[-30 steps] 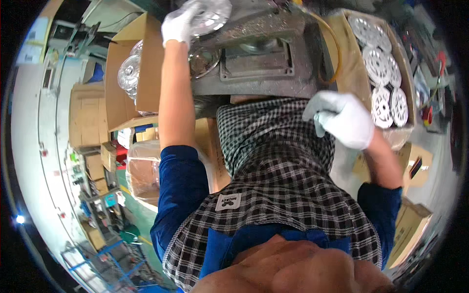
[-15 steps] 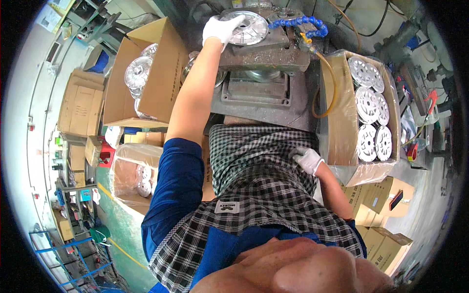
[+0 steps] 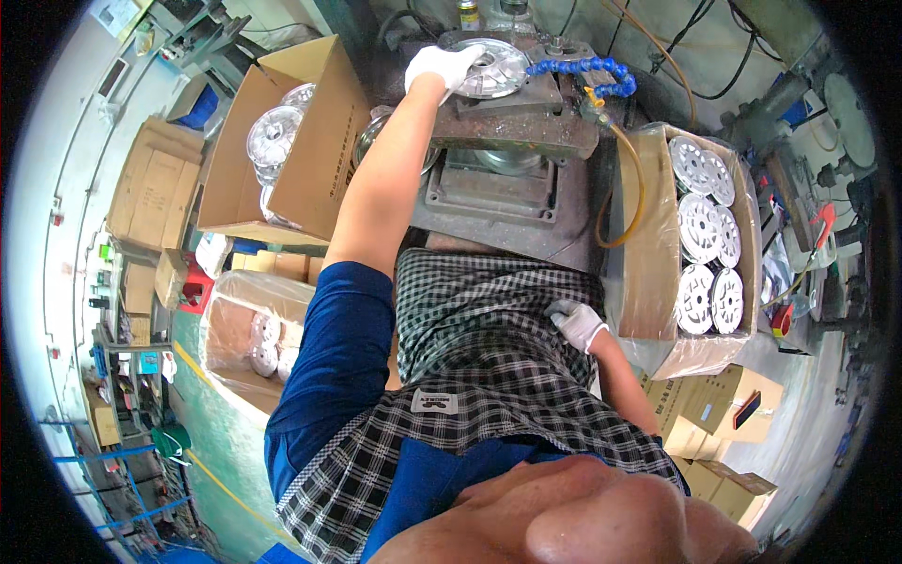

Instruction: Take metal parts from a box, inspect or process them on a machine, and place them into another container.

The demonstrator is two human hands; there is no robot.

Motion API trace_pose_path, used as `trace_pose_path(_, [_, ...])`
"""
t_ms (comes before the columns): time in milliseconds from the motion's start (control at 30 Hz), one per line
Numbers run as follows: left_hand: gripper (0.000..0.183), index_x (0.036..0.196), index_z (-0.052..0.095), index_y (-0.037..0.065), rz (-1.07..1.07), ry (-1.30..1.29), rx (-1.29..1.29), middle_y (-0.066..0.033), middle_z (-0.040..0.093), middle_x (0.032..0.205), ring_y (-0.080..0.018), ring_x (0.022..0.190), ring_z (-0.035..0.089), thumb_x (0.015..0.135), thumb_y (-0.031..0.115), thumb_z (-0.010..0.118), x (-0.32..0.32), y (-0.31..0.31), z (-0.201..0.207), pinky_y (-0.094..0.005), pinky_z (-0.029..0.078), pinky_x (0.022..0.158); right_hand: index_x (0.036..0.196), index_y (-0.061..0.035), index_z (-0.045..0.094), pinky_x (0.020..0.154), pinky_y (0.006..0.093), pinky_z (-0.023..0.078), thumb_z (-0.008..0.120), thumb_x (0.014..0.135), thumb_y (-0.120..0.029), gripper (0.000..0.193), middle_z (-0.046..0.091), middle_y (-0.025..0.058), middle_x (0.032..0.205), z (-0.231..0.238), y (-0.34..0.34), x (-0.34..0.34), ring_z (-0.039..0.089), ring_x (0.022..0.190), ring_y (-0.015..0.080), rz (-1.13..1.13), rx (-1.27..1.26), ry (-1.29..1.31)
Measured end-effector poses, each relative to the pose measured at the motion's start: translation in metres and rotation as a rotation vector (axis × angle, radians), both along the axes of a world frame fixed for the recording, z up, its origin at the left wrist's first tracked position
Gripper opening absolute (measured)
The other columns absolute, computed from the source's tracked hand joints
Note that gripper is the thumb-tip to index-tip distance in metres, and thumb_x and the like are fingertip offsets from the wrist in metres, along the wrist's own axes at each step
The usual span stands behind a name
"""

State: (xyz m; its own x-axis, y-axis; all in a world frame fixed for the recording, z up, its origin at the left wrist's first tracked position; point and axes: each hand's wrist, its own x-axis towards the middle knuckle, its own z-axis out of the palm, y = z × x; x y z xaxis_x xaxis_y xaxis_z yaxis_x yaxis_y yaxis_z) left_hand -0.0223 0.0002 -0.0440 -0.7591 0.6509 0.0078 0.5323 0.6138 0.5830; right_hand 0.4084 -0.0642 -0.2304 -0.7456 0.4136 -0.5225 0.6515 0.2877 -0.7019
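Two ctns point(image 3: 329, 155) flank mach. bed point(image 3: 575, 209), green flr point(image 3: 225, 442) L; L hand point(image 3: 442, 70) grips metal disc point(image 3: 501, 73); R hand point(image 3: 580, 326) on apron point(image 3: 484, 296), state I can't tell.

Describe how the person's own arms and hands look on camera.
The left hand and right hand wear plain white gloves ending near the wrist. The left forearm is bare up to a dark blue short sleeve; the right forearm is bare too. I see no cables or markings on either.
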Motion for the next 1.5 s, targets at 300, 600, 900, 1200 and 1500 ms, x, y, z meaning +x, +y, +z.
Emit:
trace_pose_path(300, [0.081,0.106,0.063,-0.002,0.057,0.021,-0.03,-0.0214,0.061,0.112,-0.0317,0.106,0.059,0.069,0.07,0.054,0.015,-0.008,0.011,-0.035,0.045,0.089,0.104,-0.0089,0.063,0.083,0.0371,0.047,0.05,0.086,-0.023,0.027,0.064,0.0191,0.097,0.003,-0.003,0.013,0.061,0.093,0.0347,-0.001,0.138,0.015])
trace_pose_path(600, [0.081,0.108,0.063,-0.001,0.099,-0.016,-0.044,-0.0191,0.061,0.113,-0.0306,0.106,0.059,0.069,0.07,0.055,0.013,-0.007,0.012,-0.0348,0.046,0.088,0.105,-0.0041,0.063,0.085,0.0326,0.046,0.051,0.086,-0.017,0.026,0.065,0.0172,0.098,0.007,-0.002,0.012,0.062,0.093,0.0285,0.002,0.135,0.028])
trace_pose_path(900, [0.081,0.111,0.062,0.002,0.081,-0.039,-0.096,-0.016,0.06,0.117,-0.0286,0.108,0.058,0.069,0.071,0.054,0.007,-0.006,0.006,-0.0352,0.046,0.09,0.107,-0.0077,0.063,0.087,0.0358,0.045,0.05,0.085,-0.022,0.028,0.063,0.0198,0.101,-0.004,-0.001,0.014,0.06,0.098,0.0336,0.003,0.154,-0.006])
trace_pose_path(1200, [0.083,0.112,0.061,0.001,0.023,-0.017,-0.164,-0.0169,0.059,0.118,-0.0298,0.109,0.057,0.071,0.072,0.049,0.011,-0.021,0.018,-0.0353,0.045,0.09,0.11,-0.0096,0.061,0.089,0.0396,0.045,0.048,0.086,-0.026,0.032,0.062,0.0211,0.103,0.004,-0.003,0.007,0.058,0.1,0.0363,0.05,0.185,-0.109])
trace_pose_path(1500, [0.086,0.107,0.062,-0.007,0.001,0.034,-0.028,-0.0224,0.061,0.11,-0.0324,0.106,0.058,0.07,0.071,0.052,0.014,-0.029,0.012,-0.0345,0.042,0.091,0.108,-0.0077,0.062,0.085,0.039,0.046,0.05,0.086,-0.025,0.03,0.063,0.0214,0.1,0.004,0.0,0.003,0.059,0.097,0.0365,0.072,0.27,-0.156])
